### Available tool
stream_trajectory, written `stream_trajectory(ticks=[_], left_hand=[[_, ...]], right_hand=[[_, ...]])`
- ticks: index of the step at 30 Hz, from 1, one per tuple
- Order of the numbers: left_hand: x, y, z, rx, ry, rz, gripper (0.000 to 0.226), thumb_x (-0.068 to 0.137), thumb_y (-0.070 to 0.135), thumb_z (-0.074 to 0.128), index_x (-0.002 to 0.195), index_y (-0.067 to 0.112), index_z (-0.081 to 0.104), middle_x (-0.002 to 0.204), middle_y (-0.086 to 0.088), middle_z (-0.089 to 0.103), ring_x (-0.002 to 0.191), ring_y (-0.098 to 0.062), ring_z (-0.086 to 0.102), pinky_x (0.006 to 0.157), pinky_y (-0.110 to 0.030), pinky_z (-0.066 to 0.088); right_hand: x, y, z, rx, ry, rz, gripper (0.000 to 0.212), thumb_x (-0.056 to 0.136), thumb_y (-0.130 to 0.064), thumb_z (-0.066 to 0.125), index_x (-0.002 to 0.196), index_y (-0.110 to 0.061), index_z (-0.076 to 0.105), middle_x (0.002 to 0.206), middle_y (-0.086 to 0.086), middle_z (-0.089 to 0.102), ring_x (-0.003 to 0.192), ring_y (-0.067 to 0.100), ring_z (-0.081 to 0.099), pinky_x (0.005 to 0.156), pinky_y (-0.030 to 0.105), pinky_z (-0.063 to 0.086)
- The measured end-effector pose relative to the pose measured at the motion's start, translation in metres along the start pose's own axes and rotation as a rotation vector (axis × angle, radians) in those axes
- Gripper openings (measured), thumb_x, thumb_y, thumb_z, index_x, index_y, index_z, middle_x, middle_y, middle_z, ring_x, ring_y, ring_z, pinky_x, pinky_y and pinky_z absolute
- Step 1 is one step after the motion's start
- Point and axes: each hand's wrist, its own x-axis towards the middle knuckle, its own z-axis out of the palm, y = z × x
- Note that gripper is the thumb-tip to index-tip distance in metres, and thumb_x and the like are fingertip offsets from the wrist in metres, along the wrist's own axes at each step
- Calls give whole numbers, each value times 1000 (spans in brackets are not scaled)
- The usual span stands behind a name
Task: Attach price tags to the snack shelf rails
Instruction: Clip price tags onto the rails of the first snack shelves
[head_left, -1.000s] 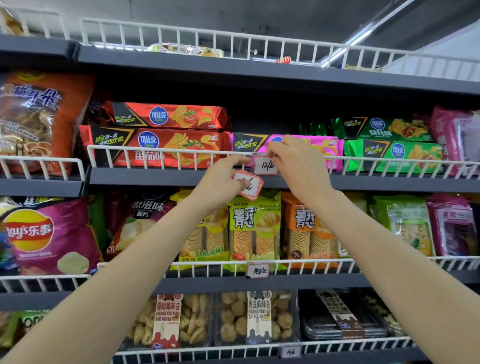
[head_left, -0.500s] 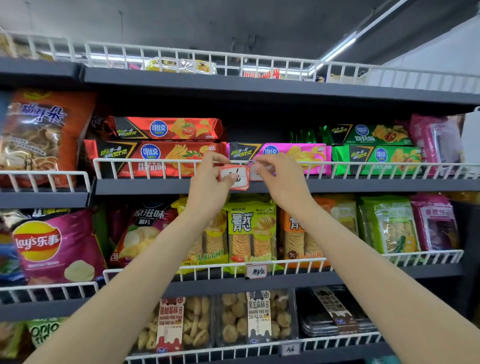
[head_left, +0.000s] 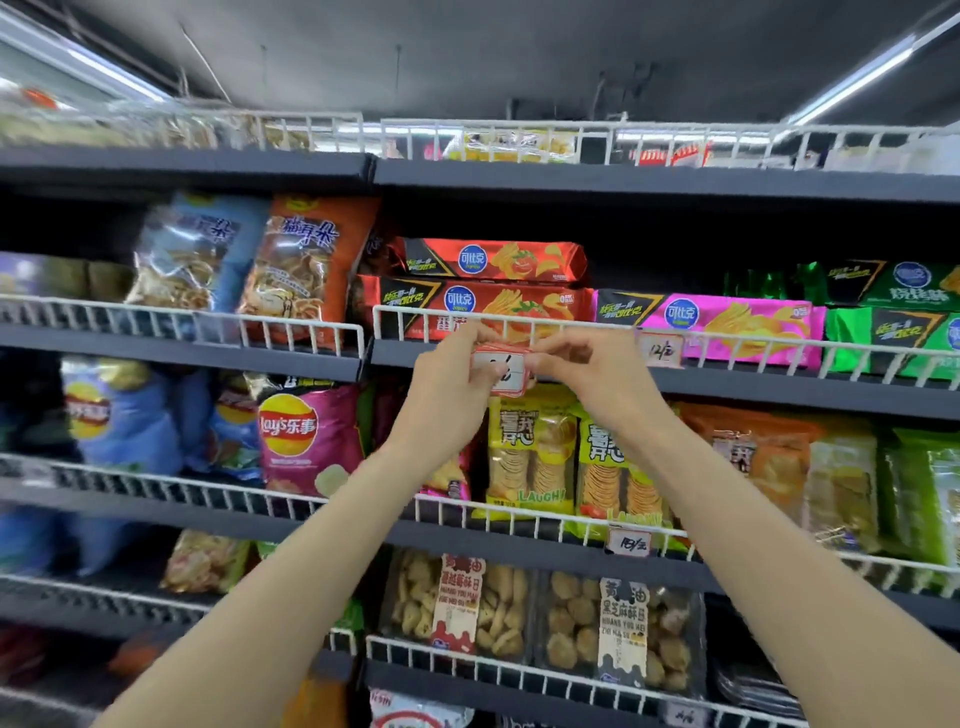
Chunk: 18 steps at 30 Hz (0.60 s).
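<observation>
A small red-edged white price tag (head_left: 506, 370) is held up against the white wire rail (head_left: 571, 326) of the shelf with the red chip boxes. My left hand (head_left: 449, 387) pinches the tag's left side, thumb across its face. My right hand (head_left: 587, 371) pinches its right edge. Another tag (head_left: 661, 351), marked 12, hangs on the same rail further right. A third tag (head_left: 628, 543) hangs on the rail one shelf below.
Red (head_left: 483, 306), pink (head_left: 727, 319) and green (head_left: 893, 332) chip boxes fill this shelf. Yellow cracker packs (head_left: 530, 452) stand below my hands, with Lay's bags (head_left: 306, 436) to the left. Clear cookie tubs (head_left: 457, 608) sit on the lowest shelf.
The view has swung left, so the shelves sit further right. My right hand left the tag marked 12 and now joins my left hand on the tag it carried to the rail.
</observation>
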Motion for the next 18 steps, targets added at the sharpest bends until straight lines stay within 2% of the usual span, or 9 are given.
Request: stream_trajectory(ticks=[4, 6, 8, 9, 11, 12, 14, 17, 18], left_hand=[[-4, -34, -42, 20, 26, -16, 18, 92, 15, 54, 110, 19, 57, 84, 12, 55, 70, 2, 49, 64, -1, 37], [-3, -57, -65, 33, 47, -18, 19, 91, 15, 55, 110, 17, 58, 89, 7, 60, 78, -7, 55, 68, -10, 40], [1, -84, -91, 44, 73, -22, 20, 91, 15, 56, 110, 16, 57, 95, -1, 64, 85, -17, 60, 75, -25, 47], [4, -99, -105, 55, 83, -32, 20, 91, 14, 55, 111, 15, 57, 94, -5, 65, 83, -18, 60, 73, -24, 48], [12, -132, -135, 96, 84, -64, 19, 92, 15, 54, 111, 12, 56, 82, -9, 62, 65, -15, 54, 55, -13, 42], [16, -148, -149, 107, 69, -82, 18, 92, 15, 54, 110, 11, 56, 74, -8, 58, 58, -14, 49, 50, -15, 39], [24, -177, -174, 96, 38, -122, 20, 93, 16, 53, 112, 12, 56, 65, -3, 51, 50, -11, 48, 48, -22, 36], [32, -212, -203, 94, 45, -145, 22, 93, 13, 53, 114, 14, 55, 59, 5, 43, 42, -1, 47, 42, -14, 32], [34, -222, -210, 99, 34, -152, 24, 93, 13, 53, 117, 13, 55, 62, 1, 46, 49, -2, 50, 46, -15, 32]], right_hand=[[8, -19, 48, 59, -23, 9, 10, 78, -16, 73, 71, -21, 68, 67, -7, 63, 59, -3, 54, 63, 12, 44], [12, -29, 77, 117, -33, -2, 10, 78, -14, 73, 70, -20, 70, 65, -5, 64, 59, -1, 55, 63, 14, 45], [18, -40, 108, 172, -32, -10, 9, 79, -12, 71, 72, -16, 71, 63, -5, 62, 54, -6, 51, 55, 8, 40], [22, -45, 125, 193, -27, 2, 7, 81, -12, 70, 74, -14, 71, 64, -4, 62, 53, -6, 51, 51, 6, 38], [34, -54, 158, 224, -4, 26, 6, 84, -11, 66, 80, -9, 70, 71, 3, 65, 58, -2, 52, 47, 6, 35], [41, -58, 175, 223, 21, 32, 6, 85, -11, 65, 81, -8, 69, 73, 5, 66, 58, -2, 54, 47, 6, 35], [52, -64, 208, 170, 80, 17, 5, 85, -11, 65, 82, -9, 68, 70, 0, 66, 56, -2, 55, 51, 8, 38], [65, -70, 252, 88, 167, -22, 7, 85, -10, 66, 79, -13, 67, 70, -3, 67, 57, -1, 59, 57, 11, 43], [67, -72, 264, 73, 190, -27, 8, 85, -9, 65, 79, -14, 66, 71, -4, 66, 58, -2, 60, 55, 9, 42]])
